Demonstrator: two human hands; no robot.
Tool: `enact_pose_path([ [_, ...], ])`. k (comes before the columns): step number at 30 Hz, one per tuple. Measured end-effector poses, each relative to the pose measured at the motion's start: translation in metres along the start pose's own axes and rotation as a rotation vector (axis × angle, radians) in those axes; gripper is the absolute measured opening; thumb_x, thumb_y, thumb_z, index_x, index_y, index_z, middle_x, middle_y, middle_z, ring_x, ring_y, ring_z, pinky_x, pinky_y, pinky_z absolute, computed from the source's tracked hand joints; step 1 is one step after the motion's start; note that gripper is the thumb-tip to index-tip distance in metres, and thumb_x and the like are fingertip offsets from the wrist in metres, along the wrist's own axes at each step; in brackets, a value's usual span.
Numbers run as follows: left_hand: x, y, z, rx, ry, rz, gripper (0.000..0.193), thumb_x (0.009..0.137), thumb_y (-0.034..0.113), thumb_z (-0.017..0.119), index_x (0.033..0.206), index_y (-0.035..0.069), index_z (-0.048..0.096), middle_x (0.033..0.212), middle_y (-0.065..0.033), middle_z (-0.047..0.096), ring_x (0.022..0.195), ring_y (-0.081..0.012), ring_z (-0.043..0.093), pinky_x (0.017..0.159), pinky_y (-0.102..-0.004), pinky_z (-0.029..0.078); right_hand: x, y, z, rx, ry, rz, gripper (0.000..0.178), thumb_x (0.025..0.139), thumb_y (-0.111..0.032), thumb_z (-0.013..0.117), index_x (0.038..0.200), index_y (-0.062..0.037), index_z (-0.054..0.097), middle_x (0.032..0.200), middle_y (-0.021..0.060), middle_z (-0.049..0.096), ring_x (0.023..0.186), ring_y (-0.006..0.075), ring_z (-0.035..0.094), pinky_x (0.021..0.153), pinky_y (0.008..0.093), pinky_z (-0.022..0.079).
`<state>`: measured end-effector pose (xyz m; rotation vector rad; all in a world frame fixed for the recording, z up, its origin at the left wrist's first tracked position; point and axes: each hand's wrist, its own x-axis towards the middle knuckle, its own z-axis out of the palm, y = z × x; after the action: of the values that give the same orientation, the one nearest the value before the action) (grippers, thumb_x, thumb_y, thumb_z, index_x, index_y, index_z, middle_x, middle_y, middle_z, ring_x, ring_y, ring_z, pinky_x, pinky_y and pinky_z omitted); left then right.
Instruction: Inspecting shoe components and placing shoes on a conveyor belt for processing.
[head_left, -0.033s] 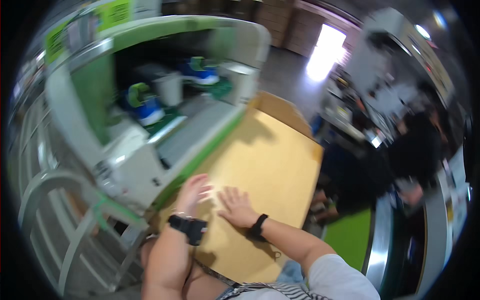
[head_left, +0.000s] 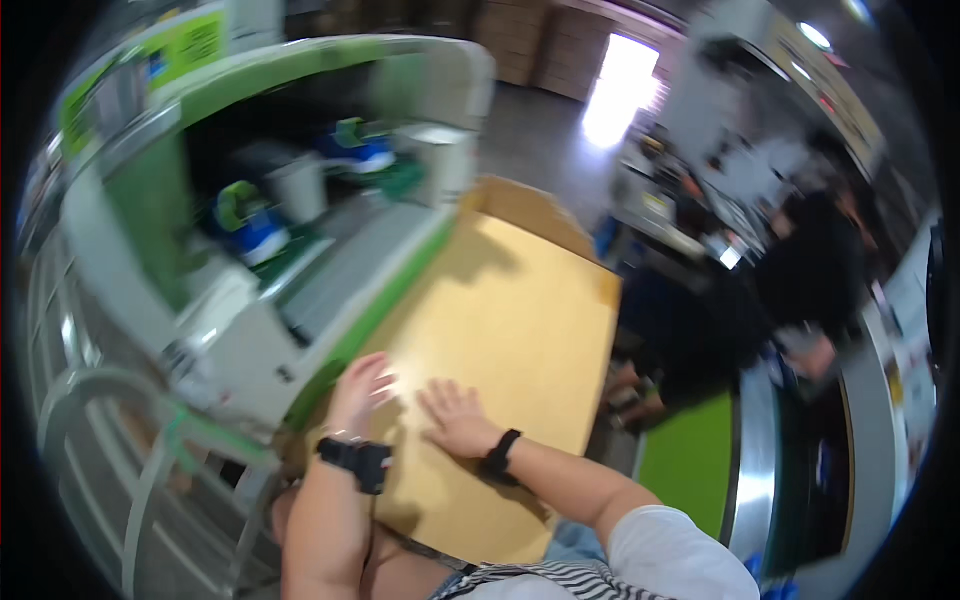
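Clock positions are read from the hands. Surface: tan tabletop (head_left: 530,320), beneath both hands and extending toward 1 o'clock, with a raised brown panel (head_left: 535,217) at its far end. Room: grey floor (head_left: 530,130) and bright opening (head_left: 622,90), 1 o'clock. Right hand (head_left: 460,420): palm down on the tabletop, fingers spread wide. Left hand (head_left: 360,395): fingers loosely extended; contact cannot be determined. Obstructions: green-and-white machine (head_left: 245,335) containing blue shoes (head_left: 262,238), 11 o'clock; grey rails (head_left: 148,490), 8; green surface (head_left: 685,465), 3; dark-clothed person (head_left: 810,265), 2.
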<state>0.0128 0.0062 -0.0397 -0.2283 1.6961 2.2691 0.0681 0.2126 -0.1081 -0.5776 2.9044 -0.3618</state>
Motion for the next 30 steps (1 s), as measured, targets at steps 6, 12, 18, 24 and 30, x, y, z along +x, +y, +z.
enact_pose_path([
  [6, 0.010, -0.038, -0.016, 0.111, -0.017, -0.088, 0.038, 0.100, 0.026, 0.061, 0.133, 0.009, 0.055, 0.122, -0.0095, 0.061, 0.097, -0.0218, 0.066, 0.080, -0.0311, 0.052, -0.056, -0.029, -0.026, 0.216, -0.136, 0.041, 0.100, 0.079, -0.051, 0.071, 0.159, -0.0142, 0.023, 0.166, 0.0212, 0.012, 0.152, 0.0438, 0.009, 0.118, 0.0656, 0.013],
  [12, 0.017, -0.060, -0.003, 0.263, -0.127, -0.024, 0.035, 0.101, 0.015, 0.057, 0.130, -0.003, 0.051, 0.101, -0.0099, 0.064, 0.081, -0.0122, 0.062, 0.066, -0.0202, 0.049, -0.070, -0.004, -0.008, 0.327, -0.056, -0.008, 0.097, 0.076, -0.045, 0.073, 0.158, -0.0149, 0.029, 0.166, 0.0202, 0.012, 0.154, 0.0404, 0.006, 0.121, 0.0613, 0.008],
  [18, 0.019, -0.067, -0.015, 0.269, -0.119, -0.003, 0.034, 0.100, 0.013, 0.058, 0.130, -0.002, 0.051, 0.099, -0.0090, 0.065, 0.081, -0.0115, 0.063, 0.068, -0.0203, 0.050, -0.074, -0.007, -0.002, 0.303, -0.027, -0.029, 0.097, 0.075, -0.045, 0.074, 0.157, -0.0158, 0.031, 0.166, 0.0198, 0.012, 0.154, 0.0396, 0.005, 0.122, 0.0603, 0.006],
  [24, 0.020, -0.071, -0.020, 0.313, -0.128, 0.031, 0.034, 0.101, 0.015, 0.057, 0.131, -0.001, 0.052, 0.101, -0.0090, 0.065, 0.082, -0.0117, 0.063, 0.069, -0.0205, 0.051, -0.075, -0.008, 0.000, 0.304, -0.014, -0.028, 0.096, 0.075, -0.044, 0.073, 0.157, -0.0156, 0.031, 0.166, 0.0199, 0.012, 0.154, 0.0393, 0.005, 0.122, 0.0602, 0.005],
  [30, 0.021, -0.072, -0.017, 0.310, -0.130, 0.036, 0.034, 0.101, 0.014, 0.057, 0.131, -0.001, 0.052, 0.102, -0.0089, 0.066, 0.082, -0.0113, 0.063, 0.069, -0.0207, 0.051, -0.077, -0.008, -0.004, 0.308, -0.017, -0.015, 0.095, 0.077, -0.043, 0.072, 0.157, -0.0146, 0.031, 0.166, 0.0200, 0.012, 0.154, 0.0393, 0.005, 0.122, 0.0593, 0.006],
])
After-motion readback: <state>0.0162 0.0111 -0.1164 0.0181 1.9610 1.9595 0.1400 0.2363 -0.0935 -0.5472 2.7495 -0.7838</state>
